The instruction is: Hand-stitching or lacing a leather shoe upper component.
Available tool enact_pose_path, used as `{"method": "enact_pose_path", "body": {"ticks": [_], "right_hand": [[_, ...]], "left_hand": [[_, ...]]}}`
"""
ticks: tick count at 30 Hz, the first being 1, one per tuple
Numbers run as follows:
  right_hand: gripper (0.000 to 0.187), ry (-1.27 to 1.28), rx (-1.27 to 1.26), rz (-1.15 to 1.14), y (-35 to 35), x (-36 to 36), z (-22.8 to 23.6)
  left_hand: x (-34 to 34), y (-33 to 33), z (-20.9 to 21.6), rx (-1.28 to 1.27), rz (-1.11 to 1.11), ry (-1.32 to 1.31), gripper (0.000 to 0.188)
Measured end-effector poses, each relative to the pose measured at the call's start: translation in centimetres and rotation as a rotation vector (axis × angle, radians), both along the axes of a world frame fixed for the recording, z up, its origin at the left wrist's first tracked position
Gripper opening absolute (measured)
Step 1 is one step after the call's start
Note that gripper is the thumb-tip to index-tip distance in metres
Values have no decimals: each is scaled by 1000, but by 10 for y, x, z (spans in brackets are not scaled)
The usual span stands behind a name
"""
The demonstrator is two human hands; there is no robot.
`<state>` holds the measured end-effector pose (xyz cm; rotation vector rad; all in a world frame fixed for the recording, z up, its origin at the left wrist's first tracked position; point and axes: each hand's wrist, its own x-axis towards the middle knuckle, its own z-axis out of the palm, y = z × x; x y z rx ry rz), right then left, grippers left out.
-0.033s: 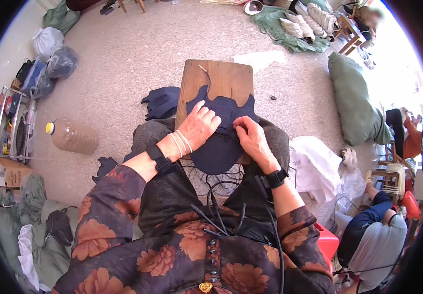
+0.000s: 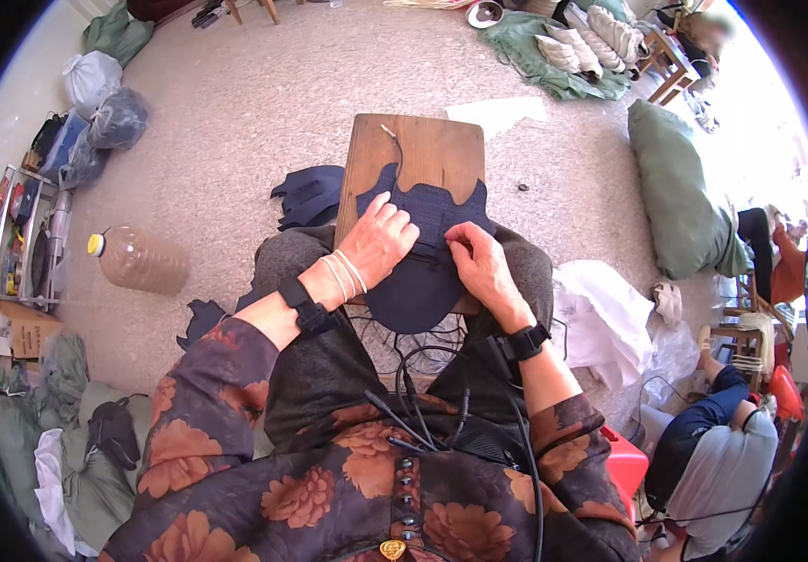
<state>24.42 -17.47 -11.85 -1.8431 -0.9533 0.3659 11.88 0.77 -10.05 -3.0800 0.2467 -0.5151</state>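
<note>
A dark blue cut cloth piece lies across a wooden board between my knees. It has a rounded lower end, notched upper corners and a ribbed or stitched middle. My left hand holds the cloth down at its left side, fingers bent onto it, thumb hidden. At the right side of the ribbed part, my right hand pinches thumb and forefinger together against the cloth. Whatever is between those fingertips is too small to make out. A thin tool with a pale tip rests on the board's far part.
Another dark blue cloth piece sits left of the board. A large bottle with a yellow cap lies on the floor at left. White cloth and a long green sack are at right. Black cables hang before me.
</note>
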Motion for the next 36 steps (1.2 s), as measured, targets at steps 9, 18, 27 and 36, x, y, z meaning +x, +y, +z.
{"method": "enact_pose_path", "body": {"ticks": [9,18,27,36], "right_hand": [[9,-26,-11,17,0,-4,4],[15,-74,-112,49,2,2,6],[25,59,207,198,34,-24,64],[15,264,16,-7,20,-3,7]], "left_hand": [[-58,77,17,57,377,52,7],[-69,81,48,-8,280,-17,15],[3,7,82,-497,-107,-101,21],[87,100,11,-747,615,-15,24]]}}
